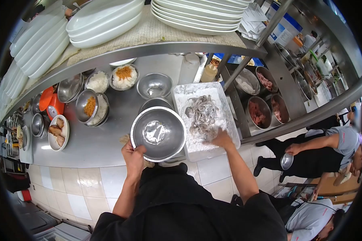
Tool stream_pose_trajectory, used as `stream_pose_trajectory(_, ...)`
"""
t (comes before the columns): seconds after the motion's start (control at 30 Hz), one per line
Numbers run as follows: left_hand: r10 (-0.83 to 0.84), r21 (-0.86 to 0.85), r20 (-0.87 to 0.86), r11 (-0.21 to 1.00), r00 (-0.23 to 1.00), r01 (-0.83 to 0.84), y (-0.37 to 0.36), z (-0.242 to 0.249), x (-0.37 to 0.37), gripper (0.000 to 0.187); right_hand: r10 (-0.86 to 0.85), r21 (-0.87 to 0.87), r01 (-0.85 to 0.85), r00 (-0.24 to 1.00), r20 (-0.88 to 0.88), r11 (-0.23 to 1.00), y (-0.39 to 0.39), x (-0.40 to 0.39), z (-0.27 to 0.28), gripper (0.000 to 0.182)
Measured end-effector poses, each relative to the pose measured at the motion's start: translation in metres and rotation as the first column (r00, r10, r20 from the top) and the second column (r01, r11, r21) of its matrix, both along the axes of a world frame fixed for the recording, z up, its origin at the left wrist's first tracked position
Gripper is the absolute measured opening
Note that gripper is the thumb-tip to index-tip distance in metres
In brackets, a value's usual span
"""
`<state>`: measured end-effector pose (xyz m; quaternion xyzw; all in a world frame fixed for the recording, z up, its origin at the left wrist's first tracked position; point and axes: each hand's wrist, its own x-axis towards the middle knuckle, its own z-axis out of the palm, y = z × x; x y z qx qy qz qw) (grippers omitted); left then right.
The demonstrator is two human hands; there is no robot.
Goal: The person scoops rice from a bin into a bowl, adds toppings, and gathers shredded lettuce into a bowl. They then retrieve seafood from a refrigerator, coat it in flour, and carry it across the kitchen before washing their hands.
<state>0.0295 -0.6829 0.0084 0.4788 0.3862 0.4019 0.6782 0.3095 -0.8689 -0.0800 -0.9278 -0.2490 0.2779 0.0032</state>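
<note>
My left hand (133,157) grips the lower left rim of a steel bowl (175,148), which is tilted toward me and holds nothing I can see. To its right stands a white plastic tray (234,138) of white powder, with a heap of greyish, floured strips (201,114) in it. The fingers of my right hand (221,139) reach into the powder at the tray's lower right, beside the strips. They look spread, though slightly blurred, and nothing shows in them.
Steel bowls (155,85), rice bowls (97,82) and a white dish of browned pieces (67,140) stand leftward. Stacked plates (197,24) line the shelf above. Meat containers (259,112) sit right. Two people (330,142) (309,219) are at the right; one holds a small bowl (286,161).
</note>
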Motion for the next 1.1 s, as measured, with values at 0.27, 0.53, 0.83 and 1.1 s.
stream_pose_trajectory(0.27, -0.027, -0.006, -0.032, 1.0, 0.999, 0.027, -0.002, -0.004, 0.004, 0.019, -0.096, 0.454, 0.1, 0.995, -0.032, 0.886, 0.01, 0.031, -0.016, 0.058)
stream_pose_trajectory(0.53, -0.012, -0.063, 0.02, 0.998, 1.0, 0.014, -0.001, 0.004, 0.005, 0.019, -0.304, 0.467, 0.307, 0.949, -0.084, 0.829, 0.068, 0.086, -0.053, 0.076)
stream_pose_trajectory(0.83, -0.053, -0.124, -0.08, 0.991, 0.995, 0.043, -0.003, -0.008, 0.0, 0.022, -0.284, 0.126, 0.28, 0.959, 0.018, 0.952, 0.121, 0.037, -0.047, 0.085)
stream_pose_trajectory(1.1, -0.063, -0.071, -0.029, 0.996, 0.998, 0.061, -0.001, -0.021, -0.005, 0.021, -0.193, 0.46, 0.091, 0.965, 0.18, 0.883, 0.087, 0.043, 0.022, 0.055)
